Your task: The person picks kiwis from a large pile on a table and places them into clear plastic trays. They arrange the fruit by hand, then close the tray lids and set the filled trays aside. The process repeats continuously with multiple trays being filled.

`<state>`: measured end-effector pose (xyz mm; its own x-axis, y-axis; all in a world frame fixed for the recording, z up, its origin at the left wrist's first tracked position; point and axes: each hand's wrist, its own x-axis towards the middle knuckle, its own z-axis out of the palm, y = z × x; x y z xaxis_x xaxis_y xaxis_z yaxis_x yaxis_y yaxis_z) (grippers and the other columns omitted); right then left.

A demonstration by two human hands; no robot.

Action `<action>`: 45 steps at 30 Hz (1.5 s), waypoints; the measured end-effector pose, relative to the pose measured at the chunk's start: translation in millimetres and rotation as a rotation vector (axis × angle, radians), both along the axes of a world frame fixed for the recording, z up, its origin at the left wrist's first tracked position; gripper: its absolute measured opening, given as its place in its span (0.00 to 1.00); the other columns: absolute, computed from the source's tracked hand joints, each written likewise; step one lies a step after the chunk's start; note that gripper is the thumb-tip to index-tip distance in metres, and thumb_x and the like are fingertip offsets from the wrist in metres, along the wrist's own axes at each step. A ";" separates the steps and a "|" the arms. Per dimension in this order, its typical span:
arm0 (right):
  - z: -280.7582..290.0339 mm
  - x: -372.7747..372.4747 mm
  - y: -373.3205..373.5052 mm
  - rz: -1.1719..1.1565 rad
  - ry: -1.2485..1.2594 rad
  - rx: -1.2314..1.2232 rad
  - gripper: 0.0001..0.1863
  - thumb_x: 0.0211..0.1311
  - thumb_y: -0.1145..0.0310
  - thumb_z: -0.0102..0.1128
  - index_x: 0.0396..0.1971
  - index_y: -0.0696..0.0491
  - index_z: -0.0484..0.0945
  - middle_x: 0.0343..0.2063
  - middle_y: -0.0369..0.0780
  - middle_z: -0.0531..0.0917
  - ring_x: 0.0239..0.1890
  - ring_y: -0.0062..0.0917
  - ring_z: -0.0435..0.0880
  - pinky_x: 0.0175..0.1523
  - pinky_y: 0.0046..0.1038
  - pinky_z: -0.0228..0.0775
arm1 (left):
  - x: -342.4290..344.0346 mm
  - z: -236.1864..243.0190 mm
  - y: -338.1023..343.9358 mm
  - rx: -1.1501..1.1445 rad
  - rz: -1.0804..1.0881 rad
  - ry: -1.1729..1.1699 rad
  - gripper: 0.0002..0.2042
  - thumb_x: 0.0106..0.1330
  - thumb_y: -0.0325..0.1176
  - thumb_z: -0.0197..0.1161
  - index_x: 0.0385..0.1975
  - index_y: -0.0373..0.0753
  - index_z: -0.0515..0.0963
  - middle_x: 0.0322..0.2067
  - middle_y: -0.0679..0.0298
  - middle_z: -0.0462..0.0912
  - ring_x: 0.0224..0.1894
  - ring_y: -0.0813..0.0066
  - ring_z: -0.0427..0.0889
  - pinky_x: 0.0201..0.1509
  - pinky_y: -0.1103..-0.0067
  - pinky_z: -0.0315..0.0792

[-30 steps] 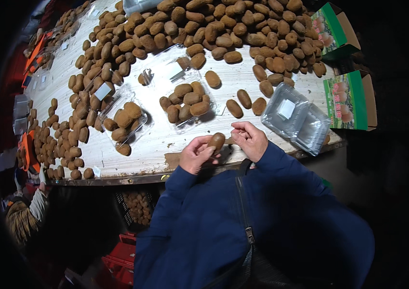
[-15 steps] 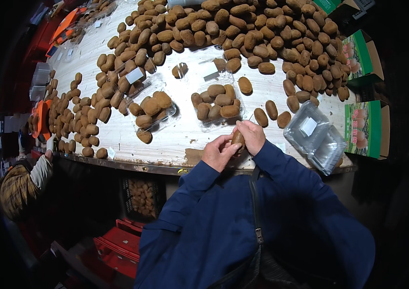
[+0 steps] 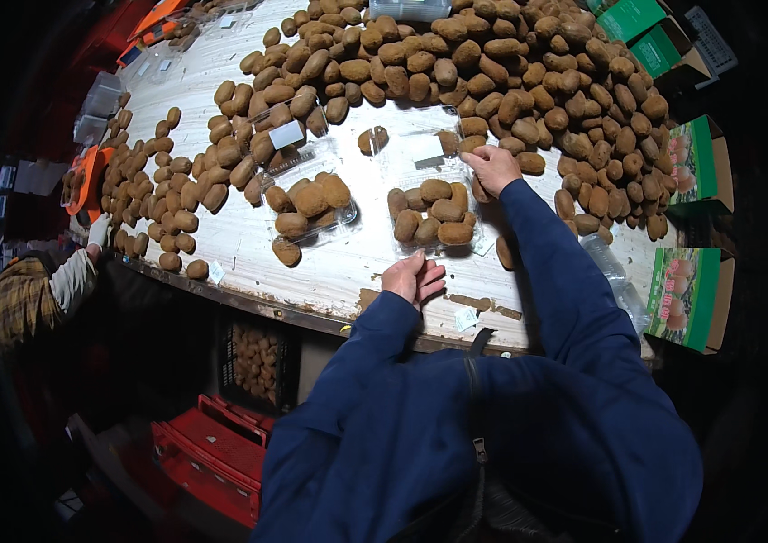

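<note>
The right hand reaches out over the white bench, its fingers curled down onto a brown kiwifruit at the far right corner of a clear plastic punnet; whether the fingers actually grip the fruit cannot be told. The punnet sits near the bench's front edge and holds several kiwifruit. The left hand rests flat on the bench just in front of the punnet, fingers loosely spread and holding nothing. A second filled punnet lies to the left, and a large heap of loose kiwifruit covers the far side. Green cartons stand at the right.
</note>
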<state>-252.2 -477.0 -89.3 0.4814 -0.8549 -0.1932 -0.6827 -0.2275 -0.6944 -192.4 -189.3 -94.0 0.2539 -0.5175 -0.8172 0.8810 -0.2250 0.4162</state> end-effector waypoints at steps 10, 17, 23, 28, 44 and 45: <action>-1.3 -8.9 -17.6 0.156 -0.256 0.584 0.10 0.66 0.75 0.63 0.45 0.61 0.81 0.30 0.39 0.86 0.31 0.24 0.89 0.37 0.25 0.81 | 1.1 -16.3 -19.8 -0.082 0.114 0.024 0.09 0.77 0.28 0.58 0.50 0.29 0.74 0.42 0.52 0.83 0.42 0.61 0.88 0.49 0.65 0.89; 21.8 -62.1 41.1 0.197 -0.360 0.174 0.13 0.70 0.79 0.58 0.52 0.55 0.78 0.37 0.39 0.87 0.40 0.22 0.88 0.48 0.24 0.80 | 9.3 1.3 -31.6 0.037 -0.021 -0.114 0.10 0.70 0.21 0.59 0.45 0.18 0.75 0.39 0.44 0.88 0.34 0.60 0.93 0.23 0.77 0.87; 47.4 -95.5 89.4 0.515 0.067 -0.265 0.36 0.63 0.82 0.59 0.71 0.42 0.72 0.63 0.49 0.80 0.59 0.44 0.85 0.60 0.35 0.80 | 15.4 8.9 -31.1 0.064 -0.077 -0.209 0.11 0.71 0.26 0.64 0.45 0.23 0.74 0.36 0.49 0.89 0.29 0.65 0.92 0.19 0.80 0.81; 37.3 -97.2 80.5 0.410 -0.054 -0.090 0.35 0.65 0.81 0.52 0.73 0.44 0.69 0.61 0.50 0.82 0.61 0.43 0.84 0.64 0.34 0.77 | 17.1 -4.2 -29.6 0.075 -0.076 -0.282 0.16 0.70 0.26 0.66 0.51 0.23 0.71 0.40 0.48 0.87 0.31 0.64 0.92 0.19 0.78 0.81; 21.1 -103.4 84.5 0.222 -0.239 0.426 0.30 0.65 0.82 0.50 0.65 0.46 0.81 0.41 0.37 0.86 0.43 0.22 0.82 0.54 0.24 0.75 | 32.4 -0.3 -15.6 0.012 -0.194 -0.119 0.15 0.67 0.22 0.59 0.53 0.29 0.71 0.36 0.50 0.87 0.26 0.69 0.89 0.17 0.78 0.77; 21.4 -106.5 85.9 0.193 -0.252 0.464 0.28 0.67 0.81 0.51 0.65 0.46 0.82 0.41 0.37 0.86 0.43 0.22 0.82 0.54 0.24 0.75 | 32.6 -2.3 -14.3 0.026 -0.206 -0.135 0.14 0.67 0.22 0.59 0.52 0.30 0.72 0.35 0.52 0.87 0.26 0.69 0.89 0.17 0.78 0.77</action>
